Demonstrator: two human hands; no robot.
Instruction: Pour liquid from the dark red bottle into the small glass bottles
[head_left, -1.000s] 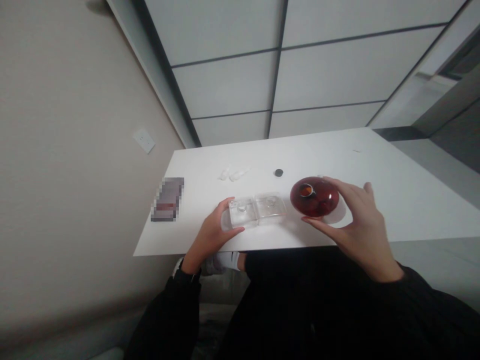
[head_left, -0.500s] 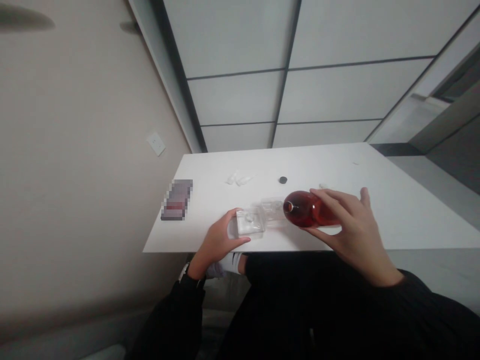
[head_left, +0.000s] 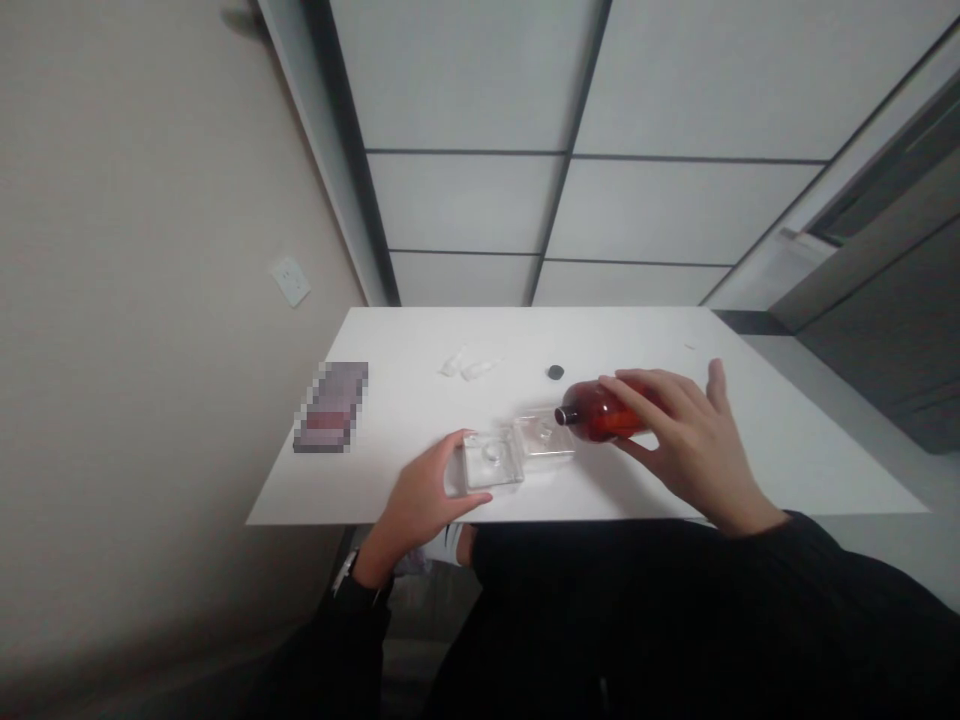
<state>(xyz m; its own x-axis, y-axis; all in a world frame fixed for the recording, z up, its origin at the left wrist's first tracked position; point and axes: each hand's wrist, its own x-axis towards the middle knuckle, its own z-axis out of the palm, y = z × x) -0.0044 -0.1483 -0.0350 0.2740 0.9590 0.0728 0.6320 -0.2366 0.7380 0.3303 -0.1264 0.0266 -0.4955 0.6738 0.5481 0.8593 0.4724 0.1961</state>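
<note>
The person's right hand [head_left: 697, 450] is curled around an amber glass bottle [head_left: 609, 412], fingers over its upper side and thumb spread wide away from them; the bottle lies tilted almost on its side, neck pointing left, just above the far corner of a transparent plastic tray [head_left: 545, 436]; whether the two touch, I cannot tell. The left hand [head_left: 418, 483] grips a second transparent plastic tray [head_left: 489, 460] by its near left corner, its fingers [head_left: 459, 438] at the far edge and thumb along the near edge; the two trays sit edge to edge on a white tabletop [head_left: 615, 335]. Beyond them lie two small white plastic pieces [head_left: 465, 365] and a small round black disc [head_left: 555, 372], both well clear of the hands; a pixelated flat object [head_left: 330, 408] lies out to the left near the table's edge; a wall socket [head_left: 291, 281] shows on the beige wall [head_left: 150, 300]; black sleeves [head_left: 337, 640] cover both forearms, and nothing stands between the hands and the trays.
</note>
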